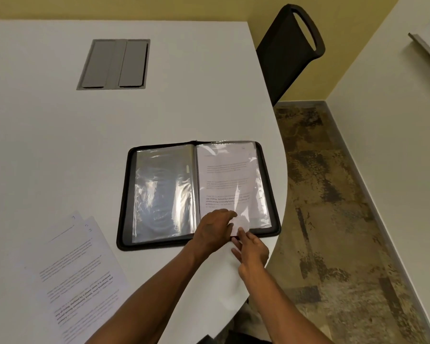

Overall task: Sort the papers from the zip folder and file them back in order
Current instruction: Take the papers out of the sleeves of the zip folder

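Note:
A black zip folder [124,194] lies open on the white table [60,120], its clear sleeves showing. The left sleeve [162,192] is empty; the right sleeve [231,175] holds a printed sheet. My left hand [214,228] rests on the lower edge of the right sleeve, fingers curled at its opening. My right hand [251,249] pinches a white sheet [231,274] whose upper part sits at the sleeve's bottom edge. A stack of printed papers [77,276] lies fanned at the near left, with handwritten numbers on its top corners.
A grey cable hatch [114,64] is set into the table at the back. A black chair [291,45] stands beyond the table's curved right edge. Patterned carpet [333,219] runs along the right, beside a pale wall.

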Tool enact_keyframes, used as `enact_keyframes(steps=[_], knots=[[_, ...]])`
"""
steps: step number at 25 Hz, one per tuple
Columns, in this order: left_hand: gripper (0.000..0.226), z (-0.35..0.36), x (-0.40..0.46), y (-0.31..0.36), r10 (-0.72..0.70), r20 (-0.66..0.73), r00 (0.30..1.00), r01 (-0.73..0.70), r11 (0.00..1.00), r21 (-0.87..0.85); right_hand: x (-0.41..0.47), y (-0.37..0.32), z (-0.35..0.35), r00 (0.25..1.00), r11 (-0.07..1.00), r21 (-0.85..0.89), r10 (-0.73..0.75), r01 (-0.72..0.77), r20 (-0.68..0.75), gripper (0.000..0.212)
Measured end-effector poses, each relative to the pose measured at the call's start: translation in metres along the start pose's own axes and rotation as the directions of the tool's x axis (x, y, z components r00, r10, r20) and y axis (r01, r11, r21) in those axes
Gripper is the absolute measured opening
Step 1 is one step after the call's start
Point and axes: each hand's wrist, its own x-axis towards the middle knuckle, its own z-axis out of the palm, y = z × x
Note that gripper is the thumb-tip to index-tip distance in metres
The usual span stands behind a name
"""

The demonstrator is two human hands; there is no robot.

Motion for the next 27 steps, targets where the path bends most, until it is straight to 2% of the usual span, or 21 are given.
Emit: enact_keyframes(steps=[2, 5, 7, 9, 11, 12, 14, 15, 16, 19, 24, 27], knots=[[0.032, -0.001, -0.003, -0.002, 0.009, 0.004, 1.000, -0.009, 1.000, 0.002, -0.001, 0.006, -0.009, 0.995, 0.986, -0.149, -0.089, 0.080, -0.055, 0.018], [0.038, -0.004, -0.012, -0.002, -0.026, 0.003, 1.000, 0.026, 0.998, -0.050, -0.008, 0.005, -0.023, 0.982, 0.933, -0.317, -0.187, 0.169, -0.029, 0.020], [0.046, -0.003, -0.027, -0.005, -0.179, -0.071, 0.981, 0.168, 0.976, -0.139, -0.018, 0.008, -0.036, 0.976, 0.906, -0.363, -0.212, 0.216, 0.050, 0.016], [0.050, 0.001, -0.045, -0.007, -0.417, -0.153, 0.896, 0.367, 0.888, -0.276, -0.026, 0.013, -0.054, 0.971, 0.916, -0.330, -0.193, 0.230, 0.142, 0.014], [0.049, 0.000, -0.066, -0.004, -0.656, -0.121, 0.745, 0.548, 0.704, -0.452, -0.034, 0.017, -0.074, 0.972, 0.951, -0.255, -0.124, 0.174, 0.201, 0.018], [0.047, -0.001, -0.076, -0.003, -0.755, -0.045, 0.655, 0.610, 0.562, -0.559, -0.040, 0.018, -0.083, 0.971, 0.965, -0.228, -0.080, 0.133, 0.225, 0.021], [0.045, -0.004, -0.093, 0.001, -0.847, 0.213, 0.487, 0.651, 0.189, -0.735, -0.053, 0.022, -0.098, 0.961, 0.975, -0.213, 0.004, 0.058, 0.278, 0.025], [0.046, -0.004, -0.100, 0.001, -0.825, 0.354, 0.439, 0.655, 0.025, -0.755, -0.060, 0.024, -0.104, 0.952, 0.976, -0.217, 0.041, 0.027, 0.303, 0.027], [0.047, -0.004, -0.106, 0.002, -0.774, 0.465, 0.430, 0.673, -0.068, -0.736, -0.067, 0.026, -0.109, 0.941, 0.976, -0.216, 0.075, -0.002, 0.331, 0.029], [0.046, -0.007, -0.113, 0.008, -0.632, 0.621, 0.463, 0.716, -0.147, -0.683, -0.084, 0.025, -0.117, 0.892, 0.976, -0.212, 0.144, -0.056, 0.428, 0.036], [0.053, -0.013, -0.121, -0.003, -0.489, 0.690, 0.534, 0.616, -0.333, -0.714, -0.101, 0.017, -0.134, 0.833, 0.952, -0.294, 0.234, -0.090, 0.502, 0.046], [0.052, -0.022, -0.139, -0.006, -0.326, 0.730, 0.601, 0.619, -0.388, -0.683, -0.094, -0.004, -0.145, 0.815, 0.961, -0.155, 0.275, -0.227, 0.510, 0.052]])
